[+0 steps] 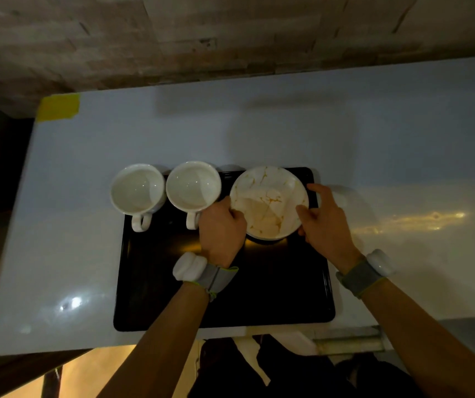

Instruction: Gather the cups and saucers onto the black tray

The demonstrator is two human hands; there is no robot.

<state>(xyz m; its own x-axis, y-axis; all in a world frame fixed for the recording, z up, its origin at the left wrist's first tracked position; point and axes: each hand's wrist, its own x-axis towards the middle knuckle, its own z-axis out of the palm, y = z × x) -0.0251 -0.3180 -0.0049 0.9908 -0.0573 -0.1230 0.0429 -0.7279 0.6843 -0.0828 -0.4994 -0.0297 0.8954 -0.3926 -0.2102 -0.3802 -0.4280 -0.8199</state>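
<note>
White, orange-veined saucer (269,202) held between both hands over the far right corner of the black rectangular tray (225,297): left hand (222,228) fingers curl on its left rim, right hand (326,219) fingers spread along its right; two white ceramic cups (193,186) stand left of the fingers

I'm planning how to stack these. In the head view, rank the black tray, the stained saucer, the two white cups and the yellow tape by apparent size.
1. black tray
2. stained saucer
3. left cup and right cup, which look alike
4. yellow tape, though it lies farther from the camera
</note>
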